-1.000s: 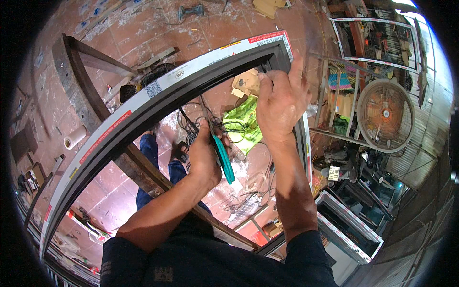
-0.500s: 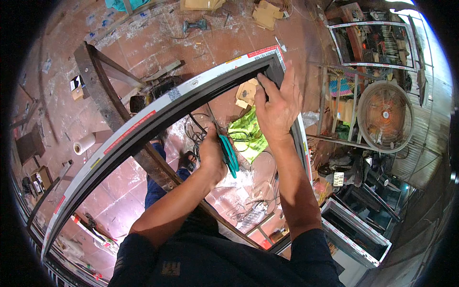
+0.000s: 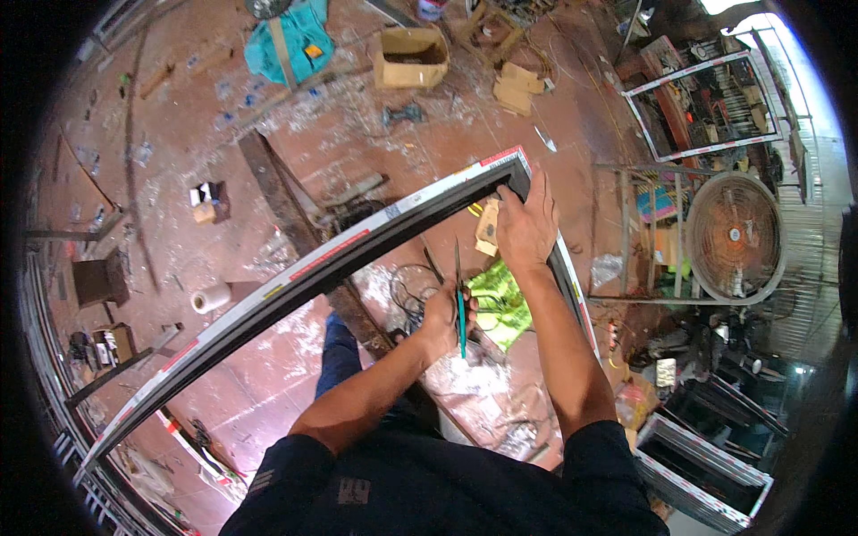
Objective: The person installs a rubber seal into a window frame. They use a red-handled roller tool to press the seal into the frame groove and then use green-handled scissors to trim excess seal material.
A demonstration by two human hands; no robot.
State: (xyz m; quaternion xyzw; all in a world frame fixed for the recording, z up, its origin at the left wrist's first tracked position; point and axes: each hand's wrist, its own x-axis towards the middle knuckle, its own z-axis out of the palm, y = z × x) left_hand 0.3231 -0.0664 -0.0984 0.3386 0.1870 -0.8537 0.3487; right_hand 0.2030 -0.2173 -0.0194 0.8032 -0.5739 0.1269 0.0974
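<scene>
A large dark window frame (image 3: 326, 272), with white and red protective tape along its outer face, stretches from the upper middle down to the lower left. My right hand (image 3: 527, 223) is at its far right corner, the thumb on the inner edge and the fingers over the outer side. Inside the frame's opening, my left hand (image 3: 441, 313) is closed around scissors (image 3: 462, 323) with teal handles, their narrow blades pointing away from me. The blades are apart from the frame. Just right of the scissors, a bright yellow-green cloth (image 3: 500, 304) lies lower down.
Below the frame runs a rusty steel beam (image 3: 286, 192). A big round fan (image 3: 735, 234) stands at the right, near another taped frame (image 3: 706, 67). On the floor are a cardboard box (image 3: 411, 76), a teal cloth (image 3: 288, 40), a white roll (image 3: 211, 297) and tangled cables (image 3: 407, 290).
My view has shifted, showing more floor at the far side. The left hand with the scissors has turned, so the blades now show clearly. My right hand keeps hold of the frame's corner.
</scene>
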